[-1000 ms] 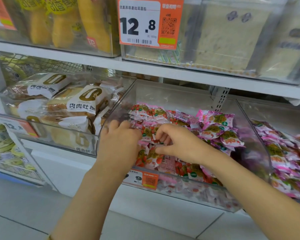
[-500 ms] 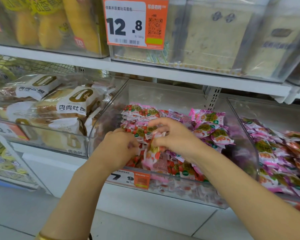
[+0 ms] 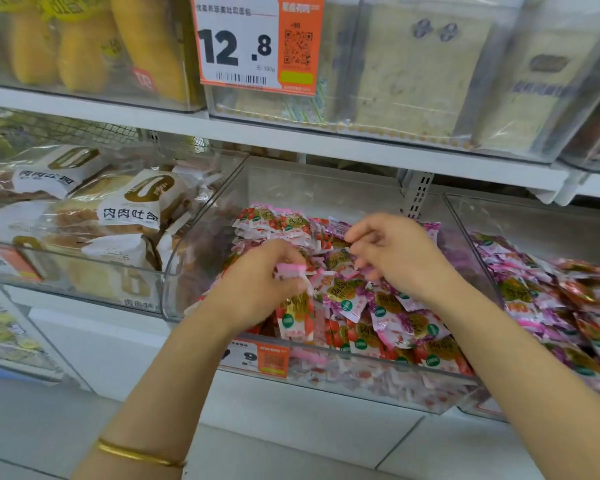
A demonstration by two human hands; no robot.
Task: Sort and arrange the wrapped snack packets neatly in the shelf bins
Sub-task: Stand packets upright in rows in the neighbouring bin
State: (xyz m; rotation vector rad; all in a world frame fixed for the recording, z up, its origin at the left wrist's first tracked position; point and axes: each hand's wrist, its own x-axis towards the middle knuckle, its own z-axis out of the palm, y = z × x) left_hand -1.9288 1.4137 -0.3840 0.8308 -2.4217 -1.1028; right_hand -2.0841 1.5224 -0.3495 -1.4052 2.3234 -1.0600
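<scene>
A white shelf [image 3: 361, 150] runs above both hands, carrying clear bins, one with an orange price tag [image 3: 257, 43]. Below it, a clear bin [image 3: 326, 181] surrounds the hands, heaped with pink and red snack packets [image 3: 388, 320]. Left of the left hand sits a bin of bread packs [image 3: 129, 209]; right of the right hand, another bin of packets [image 3: 551, 292].

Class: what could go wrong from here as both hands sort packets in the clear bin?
1. The left hand pinches a red packet upright right above the bin front lip; it could slip out to the floor.
2. Purple packets lie among the red ones, so the right hand may mix kinds.
</scene>
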